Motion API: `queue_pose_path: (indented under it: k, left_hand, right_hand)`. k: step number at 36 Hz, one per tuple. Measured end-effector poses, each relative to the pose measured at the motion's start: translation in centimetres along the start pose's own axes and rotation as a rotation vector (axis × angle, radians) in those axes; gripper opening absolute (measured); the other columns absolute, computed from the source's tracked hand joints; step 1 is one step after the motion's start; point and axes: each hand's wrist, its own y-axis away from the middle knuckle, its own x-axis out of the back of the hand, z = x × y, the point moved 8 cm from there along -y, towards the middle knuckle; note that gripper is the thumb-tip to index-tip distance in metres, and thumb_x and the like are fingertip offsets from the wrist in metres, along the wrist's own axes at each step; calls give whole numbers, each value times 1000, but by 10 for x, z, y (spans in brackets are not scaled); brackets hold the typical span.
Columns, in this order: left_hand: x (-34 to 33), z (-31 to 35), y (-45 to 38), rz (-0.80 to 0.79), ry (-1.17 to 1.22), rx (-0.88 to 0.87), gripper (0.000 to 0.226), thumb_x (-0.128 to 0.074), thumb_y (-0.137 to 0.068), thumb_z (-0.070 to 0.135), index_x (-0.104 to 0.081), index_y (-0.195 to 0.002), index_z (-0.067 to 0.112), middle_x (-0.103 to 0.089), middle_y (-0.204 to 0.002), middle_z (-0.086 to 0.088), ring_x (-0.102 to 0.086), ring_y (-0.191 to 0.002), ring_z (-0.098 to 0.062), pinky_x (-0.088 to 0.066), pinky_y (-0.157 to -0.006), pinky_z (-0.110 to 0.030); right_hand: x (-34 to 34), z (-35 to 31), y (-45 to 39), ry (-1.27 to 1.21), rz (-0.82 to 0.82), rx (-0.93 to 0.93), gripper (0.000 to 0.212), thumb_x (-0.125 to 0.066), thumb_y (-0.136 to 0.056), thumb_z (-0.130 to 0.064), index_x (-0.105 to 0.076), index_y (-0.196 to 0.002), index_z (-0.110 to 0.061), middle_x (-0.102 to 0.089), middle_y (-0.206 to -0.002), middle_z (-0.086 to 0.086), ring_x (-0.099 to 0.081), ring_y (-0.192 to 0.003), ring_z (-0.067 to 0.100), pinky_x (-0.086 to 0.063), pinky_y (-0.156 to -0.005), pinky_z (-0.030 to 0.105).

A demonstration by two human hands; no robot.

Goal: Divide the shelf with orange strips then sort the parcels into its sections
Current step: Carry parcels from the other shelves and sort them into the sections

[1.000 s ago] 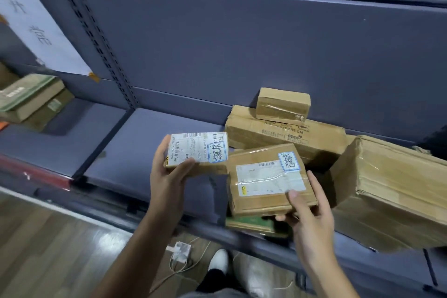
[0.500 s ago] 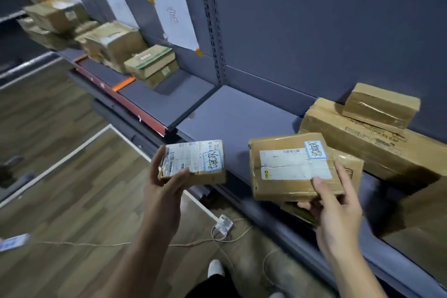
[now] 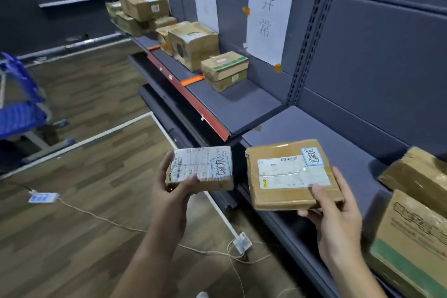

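- The left hand (image 3: 173,191) grips a small parcel (image 3: 202,169) with thumb on its label and fingers behind, held out over the floor just off the shelf's (image 3: 314,133) front edge.
- The right hand (image 3: 336,213) clamps a larger flat parcel (image 3: 290,174), thumb on top, held above the shelf's front edge.
- An orange strip (image 3: 192,79) lies across the shelf further along, beside a green-taped box (image 3: 225,69).
- More boxes (image 3: 193,41) sit beyond it, toward the far end.
- A paper sign (image 3: 268,17) is taped to the back panel.

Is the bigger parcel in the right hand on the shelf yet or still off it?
Off it: the right hand holds the bigger parcel in the air, above the shelf edge.
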Motion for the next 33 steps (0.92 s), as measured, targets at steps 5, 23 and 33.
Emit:
queue_pose_path:
  k: [5, 23, 33]
  left_hand:
    - [44, 28, -25, 25, 41, -12, 77, -79, -64, 6, -57, -135, 28, -72, -118, -7, -70, -100, -21, -59, -71, -26]
    - [125, 107, -98, -1, -9, -99, 78, -75, -72, 5, -50, -141, 30, -70, -126, -1, -65, -119, -25, -51, -99, -42]
    - [138, 123, -132, 67, 10, -120, 81, -77, -71, 4, -49, -143, 28, -70, -125, -6, -66, -118, -29, -46, -107, -53]
  right_hand:
    - [-57, 16, 10, 8, -36, -5, 56, -68, -93, -6, -56, -142, -32, -77, -110, -7, -72, -83, 16, -58, -51, 25]
    - [-219, 62, 27, -3, -149, -14, 53, -66, -94, -6, -58, -136, -38, -75, -108, -8, -70, -77, 14, -57, -51, 26]
    - [-273, 69, 8, 3, -211, -26, 53, -66, -95, -7, -56, -137, -38, -76, -106, -8, -70, -79, 15, -58, -51, 26]
